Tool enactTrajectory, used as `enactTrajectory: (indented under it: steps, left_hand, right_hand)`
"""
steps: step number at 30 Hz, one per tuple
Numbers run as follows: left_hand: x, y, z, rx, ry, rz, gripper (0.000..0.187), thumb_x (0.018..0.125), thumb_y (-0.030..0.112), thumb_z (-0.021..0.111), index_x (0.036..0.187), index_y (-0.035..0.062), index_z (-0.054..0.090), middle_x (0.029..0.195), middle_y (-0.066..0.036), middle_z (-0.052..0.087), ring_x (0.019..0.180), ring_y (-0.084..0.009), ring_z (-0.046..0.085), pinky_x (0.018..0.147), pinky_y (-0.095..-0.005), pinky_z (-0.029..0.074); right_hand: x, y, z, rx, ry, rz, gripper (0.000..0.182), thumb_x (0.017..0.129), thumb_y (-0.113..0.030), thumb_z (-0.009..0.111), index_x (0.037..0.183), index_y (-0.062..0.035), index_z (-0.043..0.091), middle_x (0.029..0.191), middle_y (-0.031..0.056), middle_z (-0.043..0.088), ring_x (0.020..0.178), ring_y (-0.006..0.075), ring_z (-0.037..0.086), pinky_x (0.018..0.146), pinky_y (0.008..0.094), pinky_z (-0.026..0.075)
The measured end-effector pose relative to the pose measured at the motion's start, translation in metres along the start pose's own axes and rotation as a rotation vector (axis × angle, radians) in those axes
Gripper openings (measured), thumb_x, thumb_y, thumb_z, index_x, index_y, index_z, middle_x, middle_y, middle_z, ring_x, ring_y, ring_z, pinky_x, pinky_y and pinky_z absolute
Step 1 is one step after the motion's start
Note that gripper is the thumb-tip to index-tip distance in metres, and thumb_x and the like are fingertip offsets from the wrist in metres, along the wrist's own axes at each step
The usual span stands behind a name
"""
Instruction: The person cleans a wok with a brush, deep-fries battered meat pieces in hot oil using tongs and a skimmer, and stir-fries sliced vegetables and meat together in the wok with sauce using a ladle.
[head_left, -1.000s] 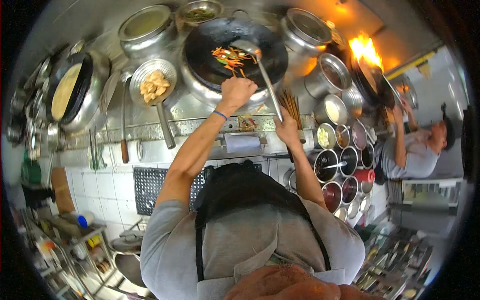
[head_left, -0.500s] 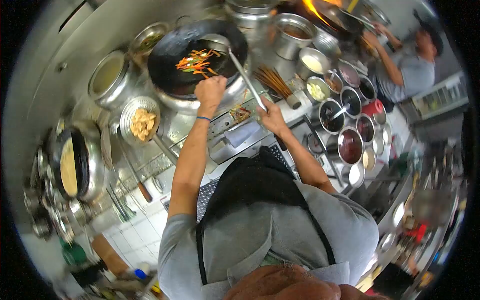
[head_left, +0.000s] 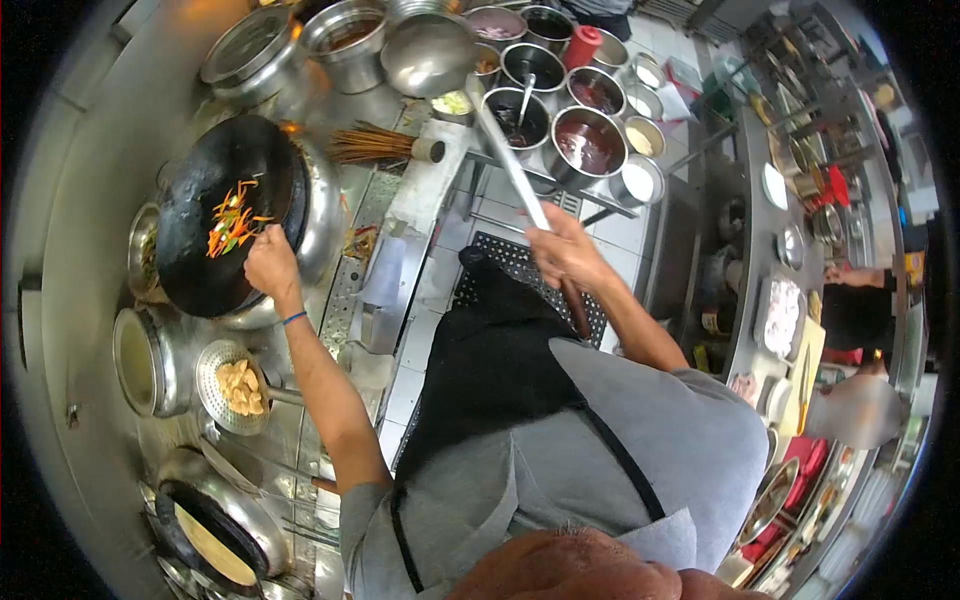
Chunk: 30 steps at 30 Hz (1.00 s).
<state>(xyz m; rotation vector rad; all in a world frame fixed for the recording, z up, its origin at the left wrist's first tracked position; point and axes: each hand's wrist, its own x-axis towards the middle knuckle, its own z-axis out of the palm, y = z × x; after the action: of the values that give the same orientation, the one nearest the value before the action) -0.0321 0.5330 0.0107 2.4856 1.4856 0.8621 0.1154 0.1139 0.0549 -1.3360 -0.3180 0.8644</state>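
Beside the left hand (head_left: 270, 265), which is closed on the near rim of the black wok (head_left: 225, 225), strips of orange and green vegetables (head_left: 230, 218) lie on the wok's floor. The right hand (head_left: 562, 255) is wrapped around the long handle of the ladle (head_left: 432, 55), whose bowl hangs beyond that hand, over the seasoning pots (head_left: 560, 110) on the surface. To do this step well, the person probably needs to keep the ladle bowl level as it dips, take only a little, and hold the wok steady with the left grip. A strainer of pale pieces (head_left: 238, 388) sits near the left forearm.
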Motion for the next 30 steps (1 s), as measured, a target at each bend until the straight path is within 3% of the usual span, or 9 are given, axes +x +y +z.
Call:
enactTrajectory:
  steps: [4, 10, 16, 18, 19, 20, 24, 27, 30]
  left_hand:
    - [0.001, -0.003, 0.004, -0.006, 0.0, 0.022, 0.043, 0.089, 0.043, 0.05, 0.084, 0.0081, 0.075, 0.082, -0.021, 0.069, 0.075, -0.0444, 0.065, 0.069, -0.053, 0.051]
    - [0.003, -0.004, 0.005, 0.021, -0.018, 0.017, 0.044, 0.088, 0.043, 0.05, 0.078, 0.0063, 0.072, 0.08, -0.022, 0.068, 0.073, -0.0444, 0.065, 0.067, -0.0536, 0.051]
    - [0.0, 0.0, 0.002, -0.024, 0.005, 0.024, 0.043, 0.088, 0.042, 0.049, 0.077, 0.0071, 0.072, 0.079, -0.022, 0.068, 0.072, -0.0458, 0.064, 0.067, -0.0543, 0.05]
    - [0.0, -0.001, 0.001, -0.018, 0.014, 0.013, 0.043, 0.088, 0.042, 0.049, 0.078, 0.0075, 0.072, 0.08, -0.022, 0.067, 0.072, -0.0459, 0.064, 0.067, -0.0545, 0.05]
    - [0.0, 0.0, 0.001, -0.02, 0.011, -0.002, 0.043, 0.088, 0.042, 0.049, 0.078, 0.0076, 0.073, 0.08, -0.022, 0.068, 0.073, -0.0459, 0.064, 0.067, -0.0546, 0.05]
    - [0.0, 0.001, 0.002, -0.026, 0.005, -0.013, 0.042, 0.088, 0.042, 0.049, 0.078, 0.0078, 0.073, 0.08, -0.022, 0.068, 0.073, -0.0459, 0.064, 0.068, -0.0546, 0.05]
    - [-0.001, 0.001, 0.0, -0.018, 0.013, 0.006, 0.043, 0.088, 0.042, 0.049, 0.078, 0.0071, 0.073, 0.08, -0.022, 0.068, 0.073, -0.0461, 0.064, 0.069, -0.0544, 0.05]
    - [-0.001, 0.0, 0.001, -0.051, 0.026, 0.002, 0.043, 0.088, 0.042, 0.05, 0.078, 0.0064, 0.072, 0.079, -0.023, 0.067, 0.072, -0.0459, 0.064, 0.068, -0.0543, 0.05]
    - [-0.001, -0.002, 0.003, -0.04, 0.015, 0.001, 0.043, 0.088, 0.042, 0.05, 0.078, 0.0064, 0.072, 0.079, -0.023, 0.067, 0.072, -0.0459, 0.064, 0.068, -0.0541, 0.05]
  right_hand:
    - [-0.067, -0.023, -0.04, -0.153, 0.382, -0.033, 0.03, 0.097, -0.01, 0.055, 0.123, 0.0039, 0.052, 0.062, -0.0027, 0.05, 0.039, 0.0061, 0.045, 0.034, 0.0213, 0.037]
    - [-0.091, -0.024, -0.08, -0.482, 0.663, 0.086, 0.045, 0.092, -0.01, 0.058, 0.131, 0.0118, 0.05, 0.065, 0.0036, 0.053, 0.044, 0.01, 0.051, 0.04, 0.0263, 0.04]
    - [-0.075, -0.018, -0.1, -0.71, 0.666, 0.137, 0.047, 0.088, -0.012, 0.059, 0.129, 0.0119, 0.053, 0.067, 0.0066, 0.054, 0.045, 0.0131, 0.054, 0.041, 0.0294, 0.042]
    - [-0.073, -0.017, -0.106, -0.596, 0.622, 0.149, 0.041, 0.088, -0.011, 0.059, 0.121, 0.0121, 0.057, 0.067, 0.0065, 0.054, 0.045, 0.0135, 0.053, 0.04, 0.0302, 0.042]
    - [-0.07, -0.019, -0.107, -0.561, 0.617, 0.144, 0.023, 0.089, -0.011, 0.058, 0.1, 0.0089, 0.061, 0.061, 0.005, 0.051, 0.042, 0.0124, 0.049, 0.038, 0.0295, 0.039]
    - [-0.067, -0.022, -0.111, -0.431, 0.598, 0.168, 0.018, 0.089, -0.011, 0.058, 0.094, 0.0065, 0.06, 0.059, 0.0044, 0.05, 0.041, 0.012, 0.048, 0.037, 0.0291, 0.037]
    - [-0.065, -0.045, -0.114, 0.089, 0.585, 0.335, 0.024, 0.095, -0.017, 0.053, 0.074, -0.0063, 0.052, 0.05, -0.002, 0.043, 0.035, 0.0097, 0.04, 0.032, 0.0257, 0.031]
    - [-0.063, -0.033, -0.152, 0.567, 0.326, 0.248, 0.02, 0.098, -0.016, 0.046, 0.083, -0.0042, 0.05, 0.05, -0.0028, 0.042, 0.035, 0.0079, 0.038, 0.028, 0.0221, 0.031]
    - [-0.07, -0.06, -0.125, 0.733, 0.454, 0.22, 0.017, 0.099, -0.013, 0.043, 0.087, -0.0014, 0.047, 0.054, -0.0017, 0.044, 0.033, 0.0073, 0.035, 0.029, 0.0218, 0.033]
